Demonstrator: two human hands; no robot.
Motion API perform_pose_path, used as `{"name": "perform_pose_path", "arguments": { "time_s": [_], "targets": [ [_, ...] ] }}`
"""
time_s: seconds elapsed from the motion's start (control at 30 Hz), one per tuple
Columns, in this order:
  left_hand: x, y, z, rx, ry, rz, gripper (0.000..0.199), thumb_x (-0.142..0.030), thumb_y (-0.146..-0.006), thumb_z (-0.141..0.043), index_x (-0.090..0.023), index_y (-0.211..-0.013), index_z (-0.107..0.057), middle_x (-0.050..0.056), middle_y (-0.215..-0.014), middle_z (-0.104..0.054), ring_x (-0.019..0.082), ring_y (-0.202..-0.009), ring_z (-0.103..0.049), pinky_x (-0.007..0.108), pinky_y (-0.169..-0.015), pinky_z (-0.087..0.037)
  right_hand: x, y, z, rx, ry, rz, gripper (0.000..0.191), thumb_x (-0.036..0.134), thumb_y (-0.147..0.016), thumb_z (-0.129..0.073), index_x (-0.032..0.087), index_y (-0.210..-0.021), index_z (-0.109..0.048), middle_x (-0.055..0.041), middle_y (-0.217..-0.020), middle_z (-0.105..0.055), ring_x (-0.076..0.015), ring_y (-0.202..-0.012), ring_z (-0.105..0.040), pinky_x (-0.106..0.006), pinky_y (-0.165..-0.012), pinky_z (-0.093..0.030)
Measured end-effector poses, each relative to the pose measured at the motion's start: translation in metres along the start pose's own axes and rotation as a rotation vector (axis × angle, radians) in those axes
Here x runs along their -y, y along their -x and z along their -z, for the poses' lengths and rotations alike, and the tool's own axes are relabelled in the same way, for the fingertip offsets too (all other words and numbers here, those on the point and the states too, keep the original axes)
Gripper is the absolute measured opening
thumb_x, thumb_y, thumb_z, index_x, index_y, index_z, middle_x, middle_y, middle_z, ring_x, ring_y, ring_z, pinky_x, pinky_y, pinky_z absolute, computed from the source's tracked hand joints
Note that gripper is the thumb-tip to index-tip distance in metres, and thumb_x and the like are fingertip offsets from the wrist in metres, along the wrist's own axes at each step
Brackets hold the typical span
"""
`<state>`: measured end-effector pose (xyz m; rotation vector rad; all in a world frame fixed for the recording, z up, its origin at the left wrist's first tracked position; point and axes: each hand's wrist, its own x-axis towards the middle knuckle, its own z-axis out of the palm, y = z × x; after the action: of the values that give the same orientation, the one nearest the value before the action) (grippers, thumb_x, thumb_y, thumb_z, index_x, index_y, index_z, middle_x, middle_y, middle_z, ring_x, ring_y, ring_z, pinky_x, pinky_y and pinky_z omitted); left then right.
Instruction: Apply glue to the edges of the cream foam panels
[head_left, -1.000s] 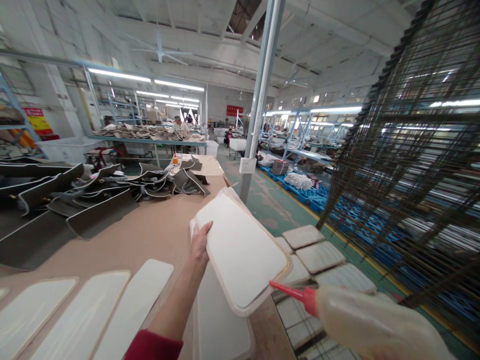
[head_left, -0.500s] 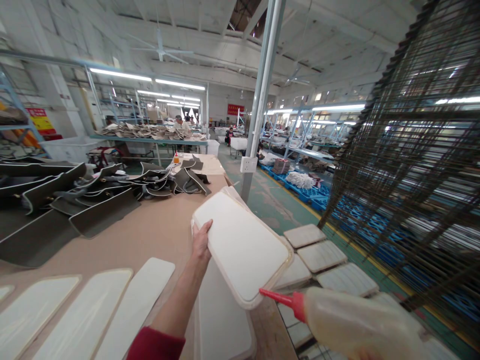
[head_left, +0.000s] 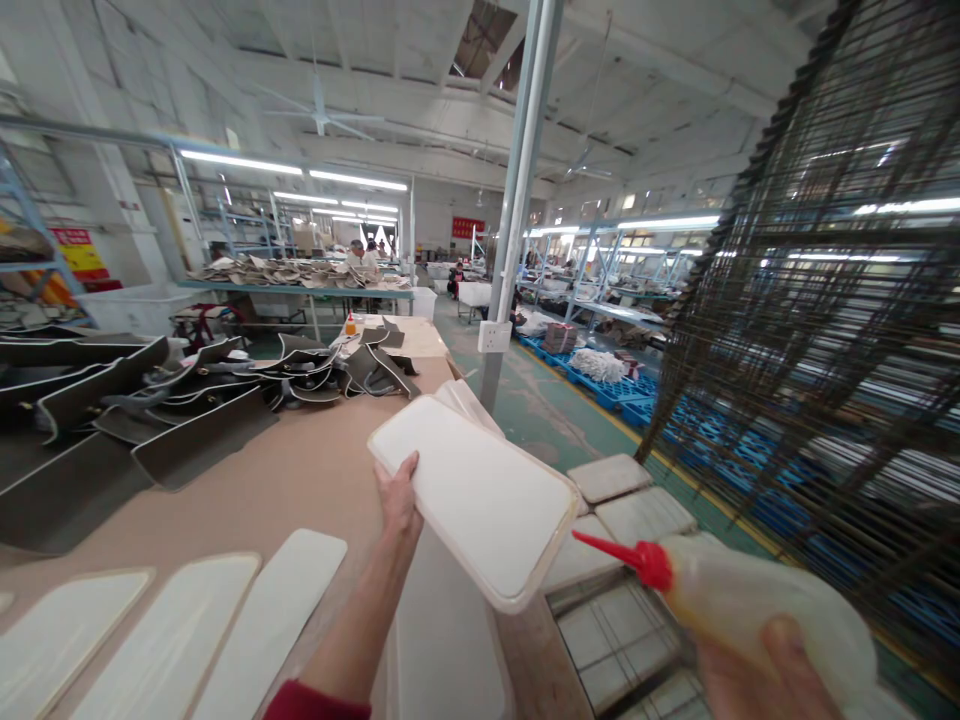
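Observation:
My left hand (head_left: 398, 496) grips the left edge of a white rounded rectangular panel (head_left: 480, 490), its thumb on the top face. A yellowish line runs along the panel's right rim. My right hand (head_left: 765, 665), at the lower right, is wrapped round a translucent squeeze bottle (head_left: 780, 610) with a red nozzle. The nozzle tip lies just right of the panel, apart from it. Under the held panel more white panels (head_left: 446, 640) are stacked at the table edge. Several white panels (head_left: 202, 620) lie at the lower left.
Dark curved pieces with white edges (head_left: 202, 425) are heaped on the brown-covered table (head_left: 322, 455). A metal post (head_left: 517, 200) stands beyond the panel. Pale blocks (head_left: 645, 515) sit low at the right, beside a large wire rack (head_left: 810, 280). People work far back.
The bottle in my right hand has moved right and up, so its nozzle has left the panel's lower corner. My left hand and the panel have shifted slightly left.

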<state>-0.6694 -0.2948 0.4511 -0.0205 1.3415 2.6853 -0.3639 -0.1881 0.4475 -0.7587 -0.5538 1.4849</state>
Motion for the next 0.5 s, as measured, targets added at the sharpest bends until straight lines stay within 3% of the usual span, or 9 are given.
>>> {"name": "perform_pose_path", "arguments": {
  "time_s": [0.17,0.33,0.5],
  "targets": [
    [-0.002,0.003,-0.002,0.024,-0.004,0.010,0.037,-0.005,-0.074,-0.061,-0.023,-0.102,-0.046,0.000,-0.088,-0.064,0.015,-0.077,-0.066,0.028,-0.074,-0.056,0.005,0.007,-0.020,0.122,-0.050,0.186,0.048,0.014,-0.045,-0.084,0.020,-0.087,-0.064,-0.0029,-0.102,-0.064,-0.0215,-0.097,-0.059,-0.021,-0.060,-0.057],
    [-0.002,0.005,-0.002,0.048,-0.019,0.040,0.036,-0.005,-0.076,-0.060,-0.023,-0.103,-0.046,0.000,-0.086,-0.064,0.015,-0.077,-0.066,0.029,-0.074,-0.057,0.000,0.000,-0.015,0.195,-0.027,0.222,0.035,0.017,-0.046,-0.088,0.019,-0.071,-0.063,-0.0020,-0.085,-0.065,-0.0157,-0.076,-0.061,-0.018,-0.062,-0.056],
    [0.000,0.003,-0.002,0.054,-0.006,0.035,0.035,-0.004,-0.075,-0.060,-0.022,-0.103,-0.047,0.001,-0.085,-0.065,0.014,-0.073,-0.066,0.029,-0.073,-0.057,-0.009,-0.003,-0.002,0.185,0.015,0.215,0.053,0.018,-0.043,-0.090,0.020,-0.091,-0.068,-0.0015,-0.101,-0.065,-0.0184,-0.093,-0.059,-0.019,-0.073,-0.056]
  ]
}}
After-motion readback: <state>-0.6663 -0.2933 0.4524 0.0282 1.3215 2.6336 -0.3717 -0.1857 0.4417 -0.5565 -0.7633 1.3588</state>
